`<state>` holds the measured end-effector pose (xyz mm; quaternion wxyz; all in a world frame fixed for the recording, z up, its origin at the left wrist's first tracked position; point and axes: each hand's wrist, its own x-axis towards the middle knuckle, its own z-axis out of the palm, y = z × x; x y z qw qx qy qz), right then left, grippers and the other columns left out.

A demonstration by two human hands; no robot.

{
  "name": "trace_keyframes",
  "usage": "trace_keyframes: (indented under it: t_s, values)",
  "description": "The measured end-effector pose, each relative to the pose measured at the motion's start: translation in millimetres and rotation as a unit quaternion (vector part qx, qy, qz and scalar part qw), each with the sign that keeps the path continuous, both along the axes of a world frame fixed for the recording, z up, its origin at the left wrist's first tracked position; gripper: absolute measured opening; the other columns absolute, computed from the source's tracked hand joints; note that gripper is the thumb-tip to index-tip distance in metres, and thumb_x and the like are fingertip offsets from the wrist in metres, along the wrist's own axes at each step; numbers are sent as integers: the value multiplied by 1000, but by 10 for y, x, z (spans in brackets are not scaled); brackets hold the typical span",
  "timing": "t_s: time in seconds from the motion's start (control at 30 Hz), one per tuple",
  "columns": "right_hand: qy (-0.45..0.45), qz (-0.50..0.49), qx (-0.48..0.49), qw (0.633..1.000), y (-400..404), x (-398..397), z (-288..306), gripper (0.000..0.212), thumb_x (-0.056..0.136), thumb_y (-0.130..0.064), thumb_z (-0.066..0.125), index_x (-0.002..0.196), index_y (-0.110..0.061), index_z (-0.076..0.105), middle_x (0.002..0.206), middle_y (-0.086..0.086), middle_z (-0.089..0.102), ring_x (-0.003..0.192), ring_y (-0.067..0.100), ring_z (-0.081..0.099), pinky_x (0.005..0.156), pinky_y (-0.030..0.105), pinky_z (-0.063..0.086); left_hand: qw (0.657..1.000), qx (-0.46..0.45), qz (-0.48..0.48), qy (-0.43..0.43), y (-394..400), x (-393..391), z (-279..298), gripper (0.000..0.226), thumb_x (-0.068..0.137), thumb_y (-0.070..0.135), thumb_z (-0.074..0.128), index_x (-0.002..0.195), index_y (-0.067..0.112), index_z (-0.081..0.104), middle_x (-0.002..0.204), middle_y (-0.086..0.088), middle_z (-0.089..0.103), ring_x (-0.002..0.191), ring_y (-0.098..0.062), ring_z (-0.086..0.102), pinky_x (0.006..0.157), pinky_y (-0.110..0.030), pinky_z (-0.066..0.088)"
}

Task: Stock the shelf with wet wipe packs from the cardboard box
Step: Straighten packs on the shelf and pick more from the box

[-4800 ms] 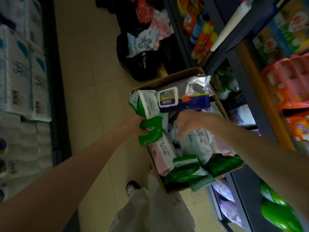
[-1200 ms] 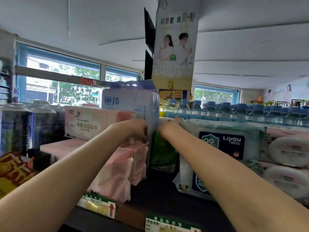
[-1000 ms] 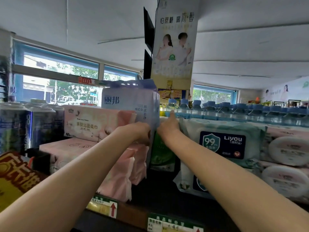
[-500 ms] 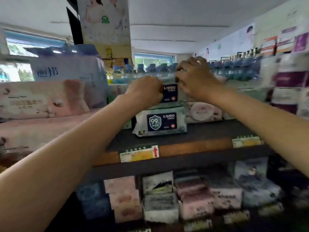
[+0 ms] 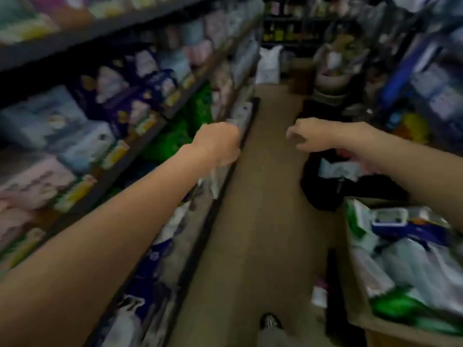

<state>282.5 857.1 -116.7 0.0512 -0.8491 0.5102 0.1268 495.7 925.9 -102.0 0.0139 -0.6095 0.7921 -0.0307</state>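
Both hands have withdrawn from the upper shelf; view now faces down the aisle. Nearest, the brown cardboard box (image 5: 360,324) at right remains heaped with green, white and blue wet wipe packs (image 5: 411,261), so most stocking is outstanding. Farther out, left hand (image 5: 217,144) is fisted, empty; right hand (image 5: 309,138) loosely curled, empty. Grey shelving (image 5: 150,136) runs left.

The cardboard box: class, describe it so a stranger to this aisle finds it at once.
Follow the tan floor to the lower right corner, under the right forearm. There stands the cardboard box, brown, open-topped and heaped with wipe packs in white, green and blue, unlike the black bags behind it.
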Motion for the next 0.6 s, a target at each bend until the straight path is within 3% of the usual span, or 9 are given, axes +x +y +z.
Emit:
trace_keyframes:
  t_s: [0.2,0.3,0.4,0.43,0.53,0.6]
  values:
    - [47,-175,117,976,578,-1945,-991,27,90,-15,53,113,-5,61,116,14,63,106,28,59,81,30,43,989,96,-110,-33,-167,-1615,-1009,26,91,19,47,112,11,61,121,-13,62,114,-30,58,98,-39,40]
    - [48,-232,189,953,899,-2621,-1603,28,92,-17,50,115,-5,61,121,14,61,111,27,57,83,25,43,975,131,-170,-59,-134,-2283,-1520,24,91,20,47,110,14,60,120,-11,61,115,-29,57,103,-44,35]
    - [24,-256,281,925,1217,-3158,-2297,41,94,-22,51,132,-5,47,138,9,48,126,22,45,83,7,32,961,175,-200,-74,-84,-2854,-1994,24,92,21,44,108,12,59,119,-10,62,114,-30,57,101,-45,36]
    - [16,-270,313,911,1326,-3292,-2499,49,93,-26,53,137,-7,40,144,8,40,132,22,38,90,7,30,957,192,-205,-73,-60,-3030,-2132,25,92,22,43,108,11,60,119,-11,62,114,-30,57,101,-44,36]
    - [-17,-298,380,876,1559,-3619,-3043,69,91,-28,57,148,-14,19,156,4,16,142,21,20,111,26,19,941,264,-204,-51,59,-3502,-2527,28,92,22,42,111,11,59,120,-11,61,114,-29,56,100,-42,35]
    - [-52,-325,380,865,1621,-3741,-3305,70,90,-24,59,147,-11,20,153,7,25,138,24,29,108,30,27,926,315,-204,-39,158,-3764,-2772,30,92,20,41,118,11,54,122,-12,59,114,-29,55,98,-41,36]
